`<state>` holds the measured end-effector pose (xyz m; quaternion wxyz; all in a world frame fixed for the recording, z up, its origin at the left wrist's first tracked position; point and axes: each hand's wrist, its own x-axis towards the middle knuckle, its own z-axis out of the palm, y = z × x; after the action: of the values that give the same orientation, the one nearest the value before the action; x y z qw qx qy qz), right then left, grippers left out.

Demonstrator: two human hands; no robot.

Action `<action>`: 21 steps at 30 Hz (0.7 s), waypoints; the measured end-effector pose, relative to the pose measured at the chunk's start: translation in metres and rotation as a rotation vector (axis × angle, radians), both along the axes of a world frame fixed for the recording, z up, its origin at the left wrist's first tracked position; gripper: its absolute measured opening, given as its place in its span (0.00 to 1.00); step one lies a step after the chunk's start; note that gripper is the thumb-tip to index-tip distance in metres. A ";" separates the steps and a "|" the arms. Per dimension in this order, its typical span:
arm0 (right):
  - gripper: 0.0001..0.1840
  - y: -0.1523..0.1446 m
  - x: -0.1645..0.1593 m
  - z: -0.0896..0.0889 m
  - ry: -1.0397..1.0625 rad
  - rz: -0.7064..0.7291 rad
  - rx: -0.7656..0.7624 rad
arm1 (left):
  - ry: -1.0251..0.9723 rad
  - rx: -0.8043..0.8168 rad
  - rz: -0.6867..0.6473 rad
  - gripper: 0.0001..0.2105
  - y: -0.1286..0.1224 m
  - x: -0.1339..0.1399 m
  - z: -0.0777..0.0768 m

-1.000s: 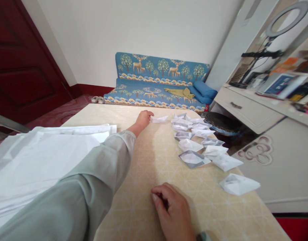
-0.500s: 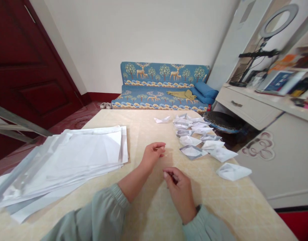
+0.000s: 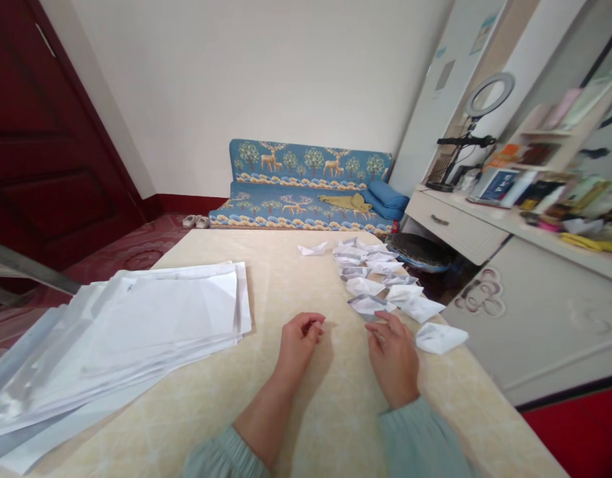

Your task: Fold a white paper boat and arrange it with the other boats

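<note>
My left hand (image 3: 300, 342) hovers over the middle of the table, fingers curled in and thumb against them, with nothing visible in it. Further right, my right hand (image 3: 393, 355) has its fingers apart and holds nothing. Its fingertips reach the near edge of a grey-and-white folded paper boat (image 3: 368, 304); whether they touch it I cannot tell. Several more paper boats stand in rows behind that one. A white paper boat (image 3: 441, 337) sits apart, right of my right hand, and another boat (image 3: 312, 249) lies at the far side, left of the rows.
A thick stack of white paper sheets (image 3: 171, 312) covers the table's left side. The table (image 3: 266, 275) has a pale yellow patterned cover. Beyond it stands a blue sofa (image 3: 286, 202); a white cabinet (image 3: 465, 229) with cluttered top is at the right.
My right hand has moved right and forward to the nearest boats, its fingers spreading. My left hand stays near the middle, still curled. The camera view has shifted slightly.
</note>
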<state>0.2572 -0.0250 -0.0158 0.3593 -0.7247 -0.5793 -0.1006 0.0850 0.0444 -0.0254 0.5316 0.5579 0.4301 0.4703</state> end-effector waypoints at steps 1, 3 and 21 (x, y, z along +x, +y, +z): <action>0.11 0.001 0.003 -0.001 -0.050 -0.003 -0.050 | -0.009 -0.017 -0.002 0.08 0.000 -0.001 -0.001; 0.12 0.003 0.005 -0.003 -0.108 -0.006 -0.124 | -0.004 -0.001 -0.020 0.08 0.000 -0.001 -0.003; 0.22 0.091 -0.088 0.018 -0.172 0.180 -0.172 | -0.284 -0.115 0.282 0.11 0.005 -0.011 0.010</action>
<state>0.1689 0.0658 0.0018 0.2523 -0.6868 -0.6770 -0.0797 0.0744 0.0490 -0.0157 0.5465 0.3891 0.4509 0.5887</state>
